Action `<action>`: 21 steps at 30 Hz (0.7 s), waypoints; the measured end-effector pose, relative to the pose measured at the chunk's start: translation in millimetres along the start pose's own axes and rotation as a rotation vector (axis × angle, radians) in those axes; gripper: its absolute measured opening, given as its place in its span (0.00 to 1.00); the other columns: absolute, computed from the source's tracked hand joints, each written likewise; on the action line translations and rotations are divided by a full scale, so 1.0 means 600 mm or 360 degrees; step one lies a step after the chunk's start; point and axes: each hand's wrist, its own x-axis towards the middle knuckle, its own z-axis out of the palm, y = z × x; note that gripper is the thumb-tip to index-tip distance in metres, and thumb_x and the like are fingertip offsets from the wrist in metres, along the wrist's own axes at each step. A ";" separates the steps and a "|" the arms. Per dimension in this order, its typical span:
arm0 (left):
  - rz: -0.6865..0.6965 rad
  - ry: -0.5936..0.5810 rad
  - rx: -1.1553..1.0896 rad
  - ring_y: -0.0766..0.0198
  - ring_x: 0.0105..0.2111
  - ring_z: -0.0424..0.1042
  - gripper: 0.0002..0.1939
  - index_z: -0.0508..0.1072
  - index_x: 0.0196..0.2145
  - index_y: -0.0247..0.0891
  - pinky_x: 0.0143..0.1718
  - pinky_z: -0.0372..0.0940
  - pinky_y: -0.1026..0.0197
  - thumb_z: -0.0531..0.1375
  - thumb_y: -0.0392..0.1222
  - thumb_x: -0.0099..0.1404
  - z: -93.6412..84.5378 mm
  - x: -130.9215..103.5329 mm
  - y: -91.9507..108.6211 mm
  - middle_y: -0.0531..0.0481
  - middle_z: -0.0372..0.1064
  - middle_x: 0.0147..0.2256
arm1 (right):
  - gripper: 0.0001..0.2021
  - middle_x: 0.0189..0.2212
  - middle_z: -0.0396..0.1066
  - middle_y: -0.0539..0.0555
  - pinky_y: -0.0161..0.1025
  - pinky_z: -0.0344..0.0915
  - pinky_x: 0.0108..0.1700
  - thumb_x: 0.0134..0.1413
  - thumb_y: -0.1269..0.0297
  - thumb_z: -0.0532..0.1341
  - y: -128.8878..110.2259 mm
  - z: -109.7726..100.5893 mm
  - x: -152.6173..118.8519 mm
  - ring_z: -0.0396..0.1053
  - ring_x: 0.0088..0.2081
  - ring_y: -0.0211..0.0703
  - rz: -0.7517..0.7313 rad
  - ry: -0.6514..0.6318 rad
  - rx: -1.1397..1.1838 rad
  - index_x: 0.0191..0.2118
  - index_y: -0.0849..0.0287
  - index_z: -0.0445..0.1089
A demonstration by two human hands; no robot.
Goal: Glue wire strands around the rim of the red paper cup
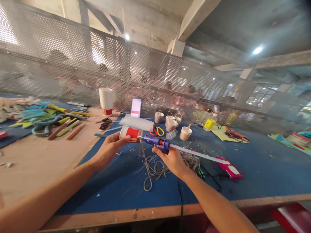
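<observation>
My left hand (pixel 114 145) is closed round a red and white paper cup (pixel 132 133), held on its side above the table. My right hand (pixel 171 159) grips a blue hot glue gun (pixel 153 140), its nozzle at the bottom end of the cup; whether they touch I cannot tell. A long whitish glue stick (pixel 194 152) sticks out of the gun's back. Grey cord (pixel 155 166) lies tangled on the blue table below, one strand rising toward the cup's base. Red and yellow scissors (pixel 157 131) lie just behind the gun.
Several small cord-wrapped cups (pixel 171 124) with handles stand behind, near a stack of paper cups (pixel 106 100). A yellow-labelled bottle (pixel 210 123) and magenta box (pixel 229 169) are to the right. Tools, including large scissors (pixel 42 126), lie left. A perforated metal screen (pixel 145 71) borders the back.
</observation>
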 end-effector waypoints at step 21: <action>0.0012 0.0041 0.0097 0.46 0.46 0.79 0.19 0.84 0.42 0.41 0.49 0.69 0.53 0.71 0.55 0.58 0.006 -0.004 0.005 0.43 0.83 0.44 | 0.18 0.29 0.77 0.54 0.40 0.66 0.35 0.65 0.43 0.60 0.015 -0.002 -0.004 0.73 0.29 0.48 -0.0069 -0.0054 -0.0350 0.37 0.54 0.72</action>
